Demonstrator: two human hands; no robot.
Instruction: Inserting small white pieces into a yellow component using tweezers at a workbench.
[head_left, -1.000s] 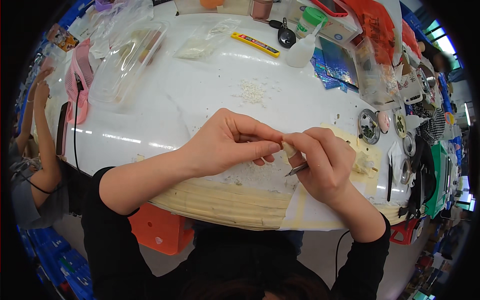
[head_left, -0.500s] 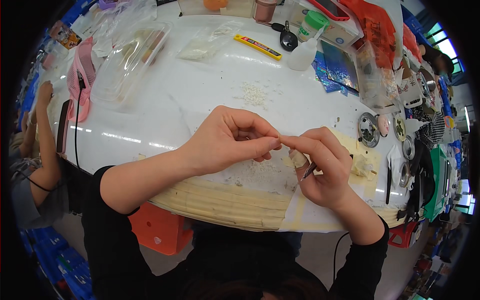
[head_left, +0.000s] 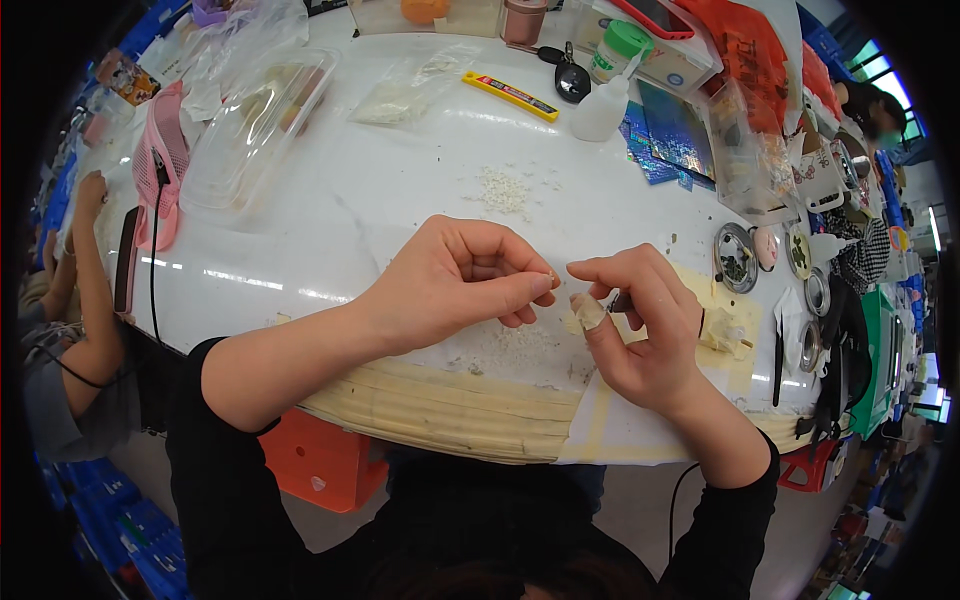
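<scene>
Pinching a tiny piece (head_left: 552,281) — left hand (head_left: 455,272) clamped.
Right hand (head_left: 650,335): tool (head_left: 622,302) tucked, thumb and forefinger apart — next move seemingly wants steadiness.

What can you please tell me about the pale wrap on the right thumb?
The pale wrap is beige, creased and slightly uneven, and looks like tape or thin cloth; I cannot tell which. It covers the end of the thumb of the right hand, which points up and slightly left. It sits below the index finger, apart from it. A dark tool shows close beside it; whether they touch is unclear.
</scene>
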